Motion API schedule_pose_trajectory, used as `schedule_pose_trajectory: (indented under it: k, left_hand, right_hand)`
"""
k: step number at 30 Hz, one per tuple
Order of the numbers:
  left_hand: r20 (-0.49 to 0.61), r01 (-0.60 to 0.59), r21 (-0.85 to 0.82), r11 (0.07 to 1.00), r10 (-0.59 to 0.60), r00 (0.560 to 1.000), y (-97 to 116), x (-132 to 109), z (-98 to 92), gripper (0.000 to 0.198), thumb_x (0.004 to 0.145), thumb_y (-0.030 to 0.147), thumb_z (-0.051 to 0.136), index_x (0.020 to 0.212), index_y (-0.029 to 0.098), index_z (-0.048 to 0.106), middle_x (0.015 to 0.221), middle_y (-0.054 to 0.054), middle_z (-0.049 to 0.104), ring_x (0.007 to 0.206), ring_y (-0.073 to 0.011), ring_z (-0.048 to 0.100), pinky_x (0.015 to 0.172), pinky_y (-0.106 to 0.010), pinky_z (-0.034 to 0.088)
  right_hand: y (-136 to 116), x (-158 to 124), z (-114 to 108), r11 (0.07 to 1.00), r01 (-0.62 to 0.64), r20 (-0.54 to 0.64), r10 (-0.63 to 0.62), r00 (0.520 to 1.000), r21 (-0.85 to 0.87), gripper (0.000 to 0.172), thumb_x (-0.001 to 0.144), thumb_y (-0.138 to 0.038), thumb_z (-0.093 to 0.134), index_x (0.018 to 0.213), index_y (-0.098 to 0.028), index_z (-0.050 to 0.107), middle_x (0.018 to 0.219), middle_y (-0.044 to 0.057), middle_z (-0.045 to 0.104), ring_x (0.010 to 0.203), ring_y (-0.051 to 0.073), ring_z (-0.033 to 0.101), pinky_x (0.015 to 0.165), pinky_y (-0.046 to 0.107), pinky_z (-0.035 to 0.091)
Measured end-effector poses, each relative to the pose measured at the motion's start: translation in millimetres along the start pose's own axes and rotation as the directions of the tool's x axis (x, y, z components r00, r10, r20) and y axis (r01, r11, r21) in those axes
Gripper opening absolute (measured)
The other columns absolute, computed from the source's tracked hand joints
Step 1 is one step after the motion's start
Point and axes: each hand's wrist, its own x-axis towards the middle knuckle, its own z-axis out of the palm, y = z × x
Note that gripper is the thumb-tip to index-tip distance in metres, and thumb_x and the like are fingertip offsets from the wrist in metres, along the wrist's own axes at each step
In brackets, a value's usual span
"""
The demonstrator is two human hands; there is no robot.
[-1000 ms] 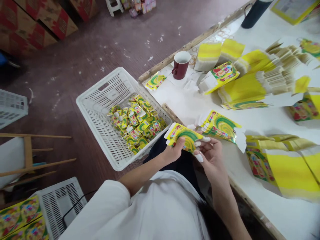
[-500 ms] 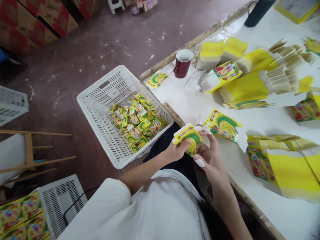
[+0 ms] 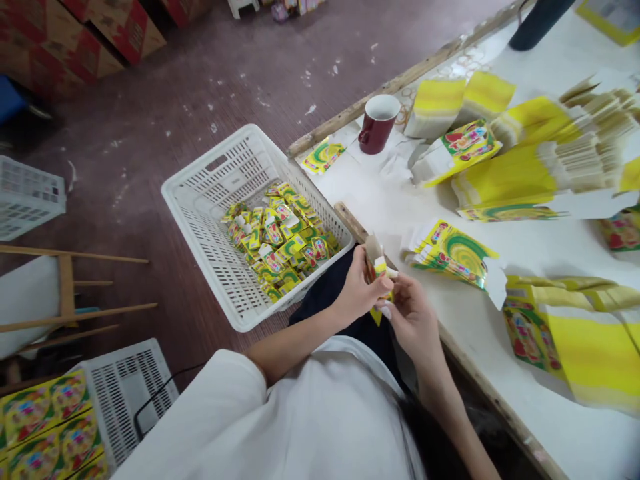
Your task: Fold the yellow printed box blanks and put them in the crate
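Note:
Between my two hands is a small yellow cardboard box (image 3: 381, 268), turned on edge with its flaps sticking up. My left hand (image 3: 361, 283) pinches it from the left, thumb across its side. From the right, my right hand (image 3: 407, 307) grips its other side with thumb and fingers. Just right of my hands, a small stack of flat yellow and green cartons (image 3: 453, 253) lies on the white table (image 3: 370, 200). Left of my hands stands a white plastic basket (image 3: 200, 177), partly filled with small yellow-green boxes (image 3: 280, 240).
A dark red mug (image 3: 377, 127) and a loose flat carton (image 3: 324, 155) are near the table's wooden edge. Bundles of yellow cartons (image 3: 505, 173) cover the table's right side. A dark bottle (image 3: 540, 25) stands at the back. A chair (image 3: 65, 287) and another crate (image 3: 125, 387) are at left.
My hands have turned the small box from its printed face showing to edge-on, with flaps raised. My right hand has closed in around it. The view has shifted slightly.

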Motion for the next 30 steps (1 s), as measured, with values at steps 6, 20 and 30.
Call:
schedule_pose_trajectory:
  k: [6,20,30]
  left_hand:
    - [-0.025,0.025,0.045,0.999,-0.024,0.999,-4.8,-1.0,-2.1,0.052,0.064,0.053,0.092,0.091,0.018,0.067,0.083,0.001,0.067,0.077,-0.0129,0.059,0.075,-0.025,0.048]
    - [0.482,-0.043,0.702,0.711,-0.43,0.763,51.1,9.9,-57.7,0.111,0.047,0.073,0.09,0.14,0.02,0.057,0.141,-0.019,0.062,0.124,-0.0377,0.064,0.1,-0.047,0.052]
    - [0.469,-0.299,0.806,0.511,-0.243,0.849,10.5,-18.3,-33.8,0.098,0.072,0.047,0.085,0.15,0.018,0.032,0.137,-0.018,0.06,0.122,-0.0348,0.065,0.102,-0.047,0.053]
  right_hand:
    - [-6.0,2.9,-14.8,0.999,0.042,-0.119,-0.042,0.992,-0.003,0.023,0.093,-0.034,0.069,0.115,-0.027,0.069,0.104,0.004,0.072,0.093,0.021,0.068,0.083,0.034,0.055]
    - [-27.1,-5.5,-40.3,0.735,0.495,0.366,-0.35,0.863,-0.464,0.033,0.095,-0.01,0.058,0.115,-0.031,0.074,0.088,0.003,0.066,0.081,0.018,0.061,0.072,0.031,0.053]
    - [-21.3,-17.4,-20.1,0.957,0.113,-0.359,-0.208,0.91,-0.269,0.082,0.092,-0.048,0.069,0.16,-0.023,0.03,0.15,0.019,0.051,0.137,0.036,0.052,0.111,0.057,0.046]
